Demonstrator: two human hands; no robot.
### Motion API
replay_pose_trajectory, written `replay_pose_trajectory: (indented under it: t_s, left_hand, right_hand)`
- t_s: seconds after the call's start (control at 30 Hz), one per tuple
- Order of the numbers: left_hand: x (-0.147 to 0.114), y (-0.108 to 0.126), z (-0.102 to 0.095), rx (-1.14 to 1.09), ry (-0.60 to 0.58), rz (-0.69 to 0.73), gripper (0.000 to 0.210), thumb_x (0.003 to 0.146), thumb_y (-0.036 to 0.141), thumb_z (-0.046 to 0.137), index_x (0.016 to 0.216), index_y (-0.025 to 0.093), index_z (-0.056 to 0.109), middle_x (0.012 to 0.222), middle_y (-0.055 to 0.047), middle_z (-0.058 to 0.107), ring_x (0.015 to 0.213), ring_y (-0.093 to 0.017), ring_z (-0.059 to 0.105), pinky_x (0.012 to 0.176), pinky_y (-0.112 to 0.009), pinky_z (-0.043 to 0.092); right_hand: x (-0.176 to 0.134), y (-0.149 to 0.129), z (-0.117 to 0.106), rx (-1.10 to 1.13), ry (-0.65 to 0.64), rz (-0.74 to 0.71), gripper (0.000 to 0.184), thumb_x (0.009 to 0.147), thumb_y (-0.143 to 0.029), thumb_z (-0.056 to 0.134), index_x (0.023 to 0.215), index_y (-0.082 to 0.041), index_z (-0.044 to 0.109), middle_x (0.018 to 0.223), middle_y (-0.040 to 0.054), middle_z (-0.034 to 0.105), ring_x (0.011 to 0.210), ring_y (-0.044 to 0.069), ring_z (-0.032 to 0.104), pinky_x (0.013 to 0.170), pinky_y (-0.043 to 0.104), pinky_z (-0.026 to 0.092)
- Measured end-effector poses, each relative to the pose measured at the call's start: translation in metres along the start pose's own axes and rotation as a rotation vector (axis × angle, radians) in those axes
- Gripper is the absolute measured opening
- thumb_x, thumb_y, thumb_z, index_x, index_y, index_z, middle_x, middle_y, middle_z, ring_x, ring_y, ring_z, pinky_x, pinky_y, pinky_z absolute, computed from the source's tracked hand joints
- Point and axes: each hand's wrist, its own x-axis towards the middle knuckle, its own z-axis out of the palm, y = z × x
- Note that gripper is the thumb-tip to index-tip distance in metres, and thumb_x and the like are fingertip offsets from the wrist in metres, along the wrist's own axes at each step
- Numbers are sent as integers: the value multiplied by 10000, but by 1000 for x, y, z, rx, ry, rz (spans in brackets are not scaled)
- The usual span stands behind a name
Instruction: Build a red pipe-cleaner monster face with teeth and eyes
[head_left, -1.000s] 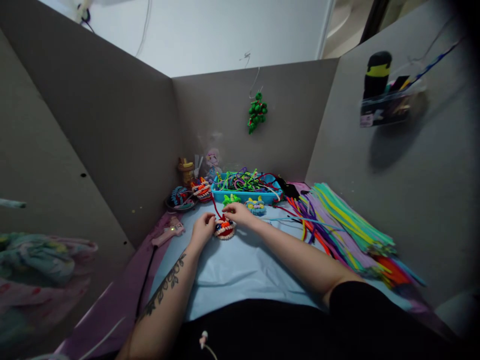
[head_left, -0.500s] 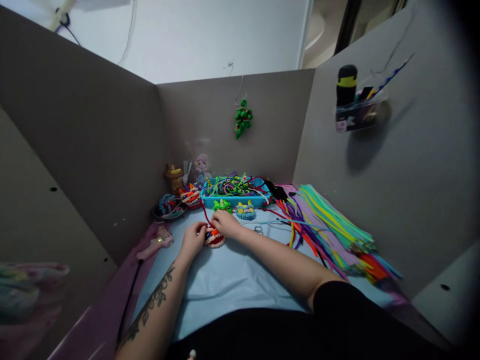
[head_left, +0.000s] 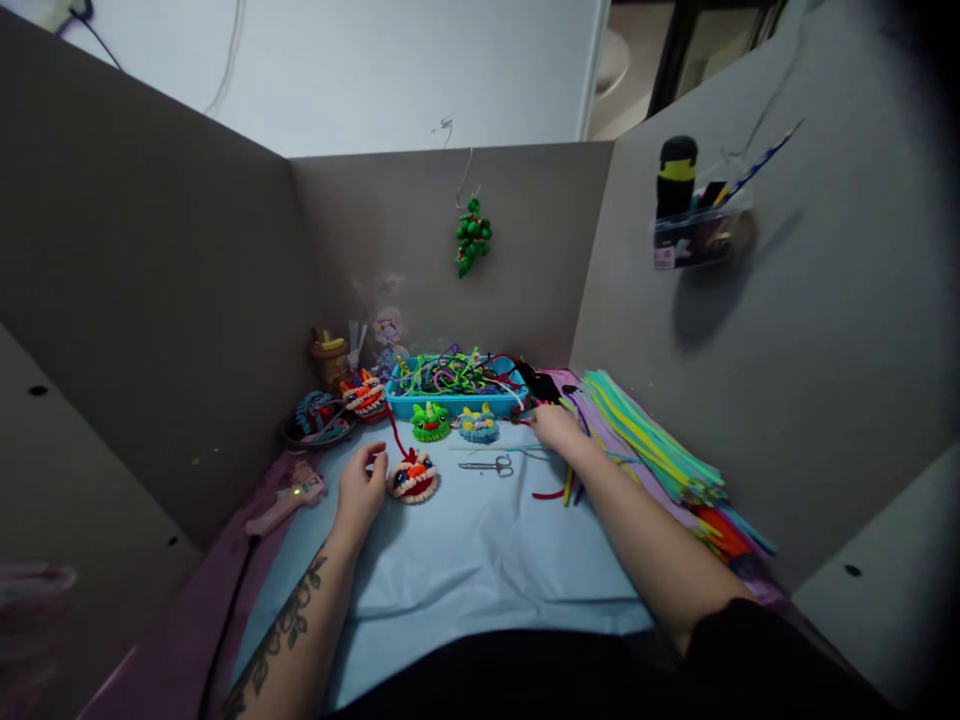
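My left hand (head_left: 363,485) is just left of a small lion head made of pipe cleaners (head_left: 413,478), cream, red and orange with dark eyes. Its fingers are bent and apart, with nothing between them. A red pipe cleaner (head_left: 395,432) sticks up from the top of the lion head, which lies on the blue sheet (head_left: 480,560). Farther right, my right hand (head_left: 556,428) is closed at the left ends of the loose pipe cleaners, its fingertips on a red pipe cleaner (head_left: 517,421). Its fingers are partly hidden. Small scissors (head_left: 487,466) lie between my hands.
A green head (head_left: 430,422) and a light-blue head (head_left: 478,424) stand before a blue tray (head_left: 450,405) of pipe-cleaner scraps. An orange head (head_left: 364,395) and a dark bowl (head_left: 330,436) are at back left. A pink glue gun (head_left: 285,502) lies left; pipe-cleaner bundles (head_left: 652,435) lie right.
My right hand has left the lion head and moved right to the loose pipe cleaners. My left hand has let go and drawn slightly left. The scissors and green head are now uncovered.
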Motion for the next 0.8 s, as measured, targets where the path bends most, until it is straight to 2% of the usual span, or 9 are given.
replay_pose_trajectory:
  t_s: [0.1, 0.23, 0.37, 0.43, 0.53, 0.57, 0.6, 0.7, 0.8]
  left_hand:
    - [-1, 0, -1, 12, -1, 19, 318, 771, 392, 473, 961, 175, 607, 958, -101, 662, 786, -210, 615, 671, -314, 494]
    - [0, -6, -2, 46, 1, 28, 330, 771, 408, 473, 953, 170, 611, 941, -101, 660, 773, -210, 616, 658, -313, 497]
    - [1, -8, -5, 71, 48, 48, 309, 768, 395, 474, 929, 173, 617, 914, -100, 649, 811, -220, 607, 664, -314, 497]
    - [-2, 0, -8, 82, 85, 91, 272, 773, 367, 469, 915, 185, 614, 902, -92, 642, 806, -216, 601, 678, -317, 494]
    - [-13, 25, -7, 92, 164, 202, 233, 790, 332, 458, 920, 212, 610, 908, -85, 632, 813, -215, 592, 708, -325, 485]
    - [-17, 36, -3, 81, 139, 237, 227, 791, 332, 468, 927, 225, 615, 914, -84, 637, 817, -217, 594, 719, -327, 483]
    - [-21, 48, 3, 65, 59, 266, 228, 793, 333, 476, 942, 240, 620, 920, -82, 645, 810, -216, 598, 725, -326, 482]
    - [-30, 78, 34, 49, -278, 291, 280, 764, 333, 543, 1025, 276, 627, 922, -74, 676, 715, -205, 611, 725, -328, 472]
    - [-28, 92, 69, 89, -319, 229, 300, 698, 304, 604, 985, 226, 649, 930, -113, 686, 707, -232, 620, 700, -340, 451]
  right_hand:
    - [8, 26, 10, -31, 9, 73, 182, 740, -121, 548, 822, -123, 710, 852, 163, 680, 820, 233, 624, 688, 280, 403]
    - [15, 28, 30, -26, 22, 106, 220, 756, -193, 559, 936, -189, 684, 914, 104, 681, 837, 208, 624, 672, 267, 410]
    - [12, 29, 36, -16, 29, 91, 186, 766, -151, 528, 869, -166, 682, 897, 118, 673, 833, 215, 615, 671, 278, 400]
    - [7, 29, 33, -6, 49, 46, 174, 781, -143, 515, 850, -158, 674, 927, 124, 662, 890, 220, 594, 716, 284, 392]
    - [-3, 20, 25, 23, 119, -66, 178, 828, -176, 491, 924, -184, 640, 1007, 91, 638, 1005, 202, 537, 802, 271, 362]
    - [-6, 14, 23, 35, 149, -113, 187, 848, -188, 470, 953, -190, 625, 996, 79, 638, 1000, 192, 534, 807, 263, 356]
    - [-10, 7, 21, 51, 191, -184, 195, 865, -196, 448, 967, -184, 614, 957, 78, 642, 958, 189, 545, 790, 260, 357]
    - [-20, -16, 22, 55, 247, -409, 227, 882, -162, 392, 973, -185, 599, 896, 74, 649, 861, 184, 562, 752, 261, 359]
    - [-29, -32, 28, 24, 236, -666, 198, 857, -154, 431, 947, -196, 602, 907, 69, 648, 864, 198, 556, 767, 279, 361]
